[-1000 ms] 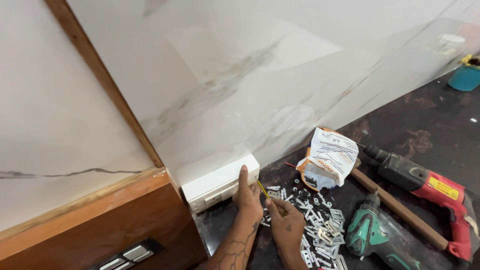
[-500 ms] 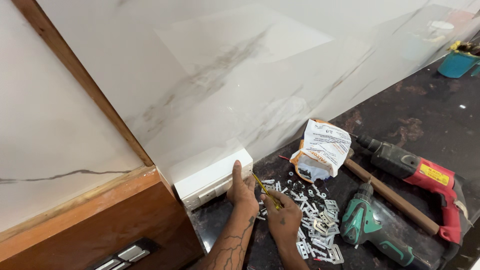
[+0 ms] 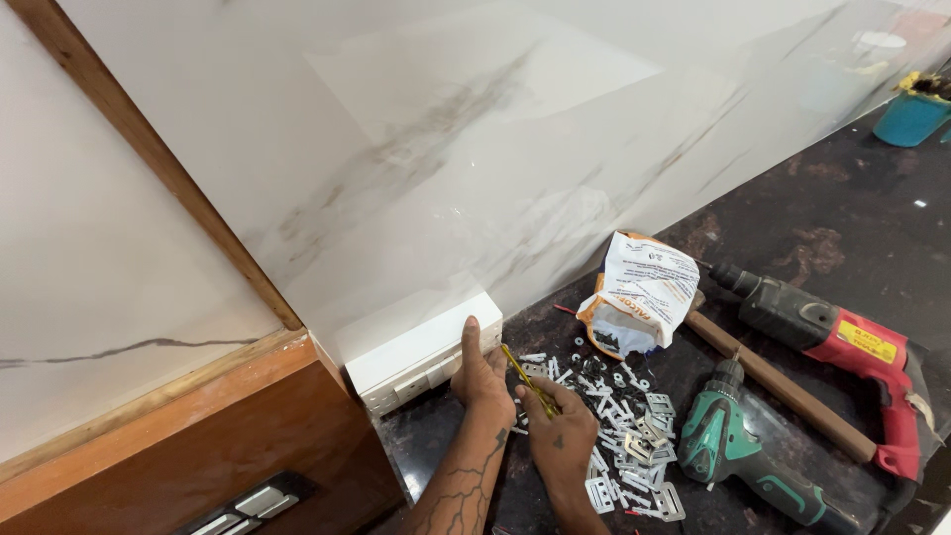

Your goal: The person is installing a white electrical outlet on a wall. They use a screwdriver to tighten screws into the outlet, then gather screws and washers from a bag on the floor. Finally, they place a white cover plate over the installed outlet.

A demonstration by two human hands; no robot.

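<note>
Head view: left hand (image 3: 482,369) flat against white box (image 3: 421,349), right hand (image 3: 563,433) gripping yellow screwdriver (image 3: 526,377).

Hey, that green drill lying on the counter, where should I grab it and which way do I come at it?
Probably by the handle of the green drill, the dark grip running toward the lower right. It lies flat on the dark counter, chuck pointing up toward the wooden stick. Come from above on the near right side, away from the scattered metal brackets at its left.

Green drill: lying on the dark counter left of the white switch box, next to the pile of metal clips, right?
Not quite. The head view shows the green drill on the dark counter to the right of the white switch box, beside the pile of metal clips.
</note>
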